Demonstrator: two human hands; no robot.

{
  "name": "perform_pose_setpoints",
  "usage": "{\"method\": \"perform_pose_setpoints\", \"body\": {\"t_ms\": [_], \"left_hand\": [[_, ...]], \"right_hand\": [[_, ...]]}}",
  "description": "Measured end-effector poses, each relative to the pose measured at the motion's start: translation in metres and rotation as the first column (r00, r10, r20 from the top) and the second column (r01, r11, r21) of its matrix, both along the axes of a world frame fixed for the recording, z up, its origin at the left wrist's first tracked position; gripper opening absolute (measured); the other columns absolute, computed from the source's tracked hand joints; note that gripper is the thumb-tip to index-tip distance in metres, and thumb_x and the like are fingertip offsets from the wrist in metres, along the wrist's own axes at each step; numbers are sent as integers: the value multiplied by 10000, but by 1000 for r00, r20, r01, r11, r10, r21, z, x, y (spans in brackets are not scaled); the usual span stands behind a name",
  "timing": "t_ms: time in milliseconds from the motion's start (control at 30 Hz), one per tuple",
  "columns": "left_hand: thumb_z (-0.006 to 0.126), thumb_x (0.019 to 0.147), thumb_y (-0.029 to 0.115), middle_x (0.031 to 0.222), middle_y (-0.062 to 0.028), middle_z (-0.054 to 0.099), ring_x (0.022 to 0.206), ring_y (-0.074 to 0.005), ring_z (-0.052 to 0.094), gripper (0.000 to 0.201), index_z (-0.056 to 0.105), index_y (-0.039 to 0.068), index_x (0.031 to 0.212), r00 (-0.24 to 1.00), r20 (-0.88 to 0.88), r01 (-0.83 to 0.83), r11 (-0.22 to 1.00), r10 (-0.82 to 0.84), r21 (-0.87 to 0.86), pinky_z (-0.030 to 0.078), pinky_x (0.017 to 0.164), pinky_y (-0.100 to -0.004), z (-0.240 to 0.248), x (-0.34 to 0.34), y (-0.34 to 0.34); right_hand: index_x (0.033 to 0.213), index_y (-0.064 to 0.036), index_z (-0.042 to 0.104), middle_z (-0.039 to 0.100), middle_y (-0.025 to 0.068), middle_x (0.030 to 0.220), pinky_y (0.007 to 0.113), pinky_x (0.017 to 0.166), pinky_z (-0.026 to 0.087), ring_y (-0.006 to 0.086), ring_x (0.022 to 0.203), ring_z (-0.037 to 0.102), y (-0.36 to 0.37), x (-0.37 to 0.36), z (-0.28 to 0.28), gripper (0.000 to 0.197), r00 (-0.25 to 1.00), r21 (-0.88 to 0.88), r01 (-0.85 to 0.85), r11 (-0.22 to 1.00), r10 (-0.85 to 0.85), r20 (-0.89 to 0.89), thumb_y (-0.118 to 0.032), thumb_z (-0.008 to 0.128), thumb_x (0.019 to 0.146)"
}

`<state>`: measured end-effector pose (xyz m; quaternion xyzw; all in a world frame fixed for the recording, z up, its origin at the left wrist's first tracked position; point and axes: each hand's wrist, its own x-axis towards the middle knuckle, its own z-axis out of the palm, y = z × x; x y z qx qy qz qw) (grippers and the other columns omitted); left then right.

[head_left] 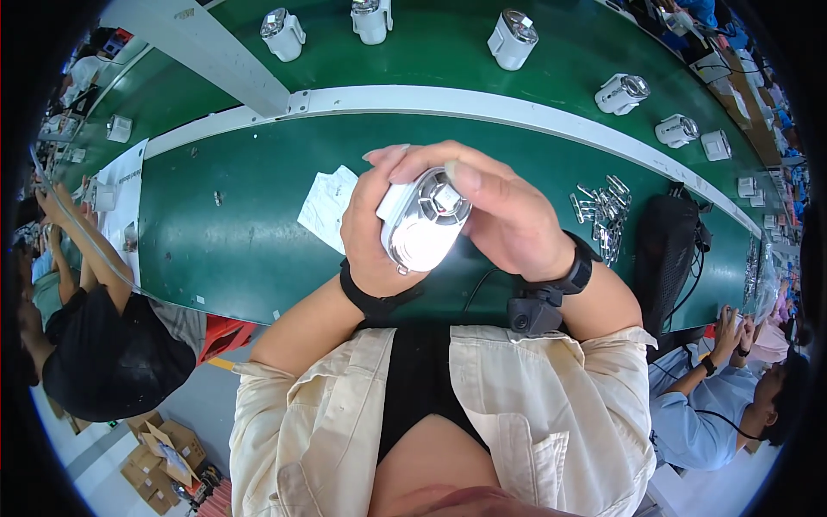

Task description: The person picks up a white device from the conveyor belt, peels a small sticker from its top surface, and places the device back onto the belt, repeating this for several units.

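Note:
Above the green table I hold a white portable lamp (425,226) with a shiny silver reflector face turned up. It has a round, bright lower part and a smaller segmented round part above. My left hand (369,226) is wrapped round its left side. My right hand (512,211) closes over the lamp's far and right side, its thumb at the upper reflector. The fingers behind the lamp are partly hidden. A crumpled white paper (327,208) lies on the table just left of my left hand.
Small metal clips (606,211) lie heaped right of my hands, beside a black mesh-sided object (668,254) with a cable. A white rail (379,99) crosses behind; similar lamps (514,39) stand beyond it. Co-workers sit at left (116,345) and right (711,405).

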<state>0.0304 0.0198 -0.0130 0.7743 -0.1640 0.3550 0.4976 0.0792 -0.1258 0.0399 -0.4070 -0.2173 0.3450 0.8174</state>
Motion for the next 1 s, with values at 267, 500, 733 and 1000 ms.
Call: {"method": "perform_pose_setpoints", "body": {"t_ms": [267, 500, 733, 1000], "left_hand": [[838, 688, 144, 1245, -215, 537, 1119, -327, 573, 845, 375, -8, 1379, 985, -169, -20, 999, 27, 43, 463, 947, -401, 4, 1, -4], [839, 705, 188, 1362, -224, 401, 1229, -341, 461, 933, 289, -7, 1434, 953, -304, -24, 995, -8, -100, 403, 1008, -434, -3, 0, -2], [813, 738, 193, 1360, -222, 387, 1205, -336, 461, 903, 279, -5, 1440, 957, -288, 9, 998, -27, -64, 405, 1001, -424, -4, 0, -2], [803, 752, 211, 1346, -215, 398, 1181, -334, 472, 882, 290, -4, 1435, 948, -317, -11, 999, -5, -48, 405, 999, -424, -5, 2, 0]], "right_hand": [[1182, 6, 569, 587, 197, 1231, 358, 963, 452, 249, 1127, 574, -2, 6, -11, 350, 979, -163, 109, 981, -77, 190, -260, 502, 963], [1103, -30, 595, 626, 102, 1120, 351, 818, 541, 186, 991, 621, -58, 86, -11, 301, 937, -362, 345, 866, -292, 193, -264, 472, 960], [1120, -76, 621, 628, 36, 1009, 300, 752, 523, 149, 899, 619, -130, 174, -31, 274, 762, -575, 647, 501, -432, 482, -227, 449, 968], [1206, -42, 602, 685, 92, 932, 381, 803, 510, 245, 866, 661, -131, 221, -47, 338, 460, -456, 886, 86, -31, 887, -232, 533, 935]]}}
